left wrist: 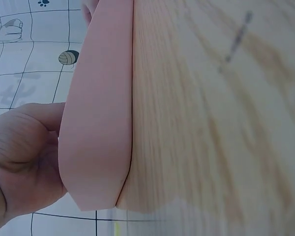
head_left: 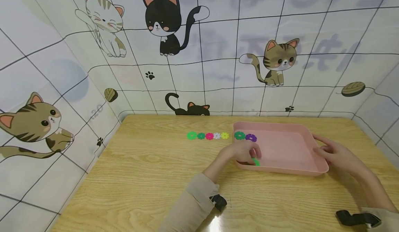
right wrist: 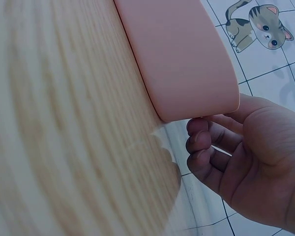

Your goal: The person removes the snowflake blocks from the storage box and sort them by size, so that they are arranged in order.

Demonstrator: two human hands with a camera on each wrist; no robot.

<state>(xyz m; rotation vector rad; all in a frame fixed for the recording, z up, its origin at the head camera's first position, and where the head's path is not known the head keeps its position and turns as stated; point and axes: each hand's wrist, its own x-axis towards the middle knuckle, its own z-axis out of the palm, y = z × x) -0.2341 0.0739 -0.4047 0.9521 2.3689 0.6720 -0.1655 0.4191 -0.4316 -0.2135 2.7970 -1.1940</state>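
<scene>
A shallow pink tray (head_left: 283, 149) stands on the wooden table. My left hand (head_left: 244, 151) reaches over its left wall, fingers curled down at a bright green flower-shaped disc (head_left: 256, 161) near the front left corner; the hand hides part of that disc. Farther back in the tray lie a dark green disc (head_left: 239, 135) and a purple disc (head_left: 250, 137). My right hand (head_left: 338, 155) grips the tray's right wall, thumb at the rim and fingers along the outside. In the right wrist view, several curled fingers (right wrist: 199, 142) show beside the tray's end wall (right wrist: 191, 64).
Left of the tray, a row of flower discs lies on the table (head_left: 149, 176): bright green (head_left: 192, 135), dark green (head_left: 201, 135), pink (head_left: 209, 136), white (head_left: 217, 135) and yellow (head_left: 224, 135). A cat-printed wall covering (head_left: 218, 45) rises behind the table's back edge.
</scene>
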